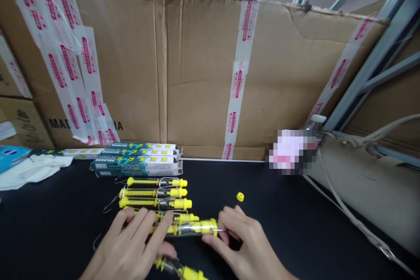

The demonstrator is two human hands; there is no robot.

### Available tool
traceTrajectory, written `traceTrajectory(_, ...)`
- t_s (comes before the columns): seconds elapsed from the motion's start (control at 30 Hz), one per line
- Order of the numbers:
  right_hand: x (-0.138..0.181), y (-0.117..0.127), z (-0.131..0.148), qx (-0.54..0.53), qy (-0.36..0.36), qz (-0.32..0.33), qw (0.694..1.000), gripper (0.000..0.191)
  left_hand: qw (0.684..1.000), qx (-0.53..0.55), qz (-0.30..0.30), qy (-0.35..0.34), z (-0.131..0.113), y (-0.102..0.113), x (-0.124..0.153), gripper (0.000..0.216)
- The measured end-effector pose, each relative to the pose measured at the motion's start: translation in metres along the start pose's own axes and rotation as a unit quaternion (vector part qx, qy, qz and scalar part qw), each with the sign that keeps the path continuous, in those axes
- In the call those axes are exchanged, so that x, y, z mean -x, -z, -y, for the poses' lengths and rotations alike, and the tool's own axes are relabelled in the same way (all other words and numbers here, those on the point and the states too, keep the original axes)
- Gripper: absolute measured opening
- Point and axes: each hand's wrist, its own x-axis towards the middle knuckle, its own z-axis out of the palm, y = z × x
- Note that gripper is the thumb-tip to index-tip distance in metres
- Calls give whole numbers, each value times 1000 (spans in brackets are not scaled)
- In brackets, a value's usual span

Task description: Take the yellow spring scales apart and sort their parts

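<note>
My left hand lies over a clear-tubed spring scale with yellow fittings, its fingers curled round the tube and covering the left part. At that scale's right end, my right hand pinches the yellow end piece and the thin metal rod sticking out of it. Above my left hand, several similar spring scales lie side by side, with wire hooks at their left ends. Another spring scale is partly under my left hand at the bottom edge. A small yellow cap rests apart, beyond my right hand.
Slim printed boxes are stacked behind the scales on the black tabletop. White cloth-like material lies at the left. A tall cardboard sheet walls off the back. Cables and a capped bottle are at the right.
</note>
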Motion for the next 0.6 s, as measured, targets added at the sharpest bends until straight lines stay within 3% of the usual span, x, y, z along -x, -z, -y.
traceTrajectory(0.1, -1, -2, -1, -47, -32, 25, 998, 47, 1000, 2, 10, 12, -3, -1, 1, 26)
traceTrajectory(0.27, -3, -6, -3, -76, -48, -14, 996, 53, 999, 29, -13, 19, -5, 0, -3, 32)
traceTrajectory(0.6, -2, -5, -1, -65, -11, -49, 997, 58, 999, 29, -34, 16, -5, 2, -6, 36)
